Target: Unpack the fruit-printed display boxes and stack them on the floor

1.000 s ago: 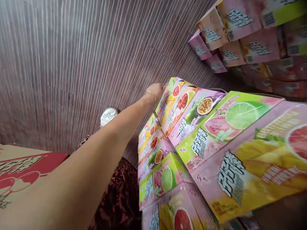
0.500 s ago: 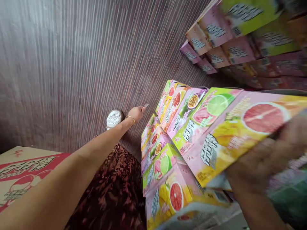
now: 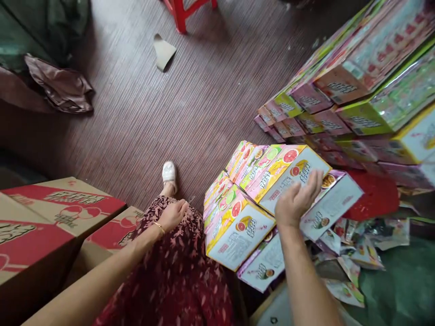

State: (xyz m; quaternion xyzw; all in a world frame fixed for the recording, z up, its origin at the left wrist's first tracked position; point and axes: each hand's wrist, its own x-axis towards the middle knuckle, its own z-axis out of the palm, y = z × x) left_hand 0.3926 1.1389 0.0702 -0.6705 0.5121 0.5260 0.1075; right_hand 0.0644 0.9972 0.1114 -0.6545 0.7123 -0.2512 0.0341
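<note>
In the head view, my right hand lies at the pale side of a fruit-printed carton, fingers stretched out and gripping nothing. That carton belongs to a row of yellow, pink and green snack boxes, with a matching row beside it. More boxes lie underneath, among them a purple-edged one by my right wrist. My left hand hovers over the patterned dark red skirt, left of the boxes. Its fingers are curled together; whatever is in them is too small to name.
Tall stacks of similar boxes rise at the right. Brown-and-red cartons stand at the left. A red stool, a cardboard scrap and a crumpled brown sheet are farther off. Loose snack packets lie lower right.
The view has pulled back and now takes in more floor. My right hand has gone from the top edge of the near carton to its side, fingers now spread. My left hand has drawn back toward the skirt.
</note>
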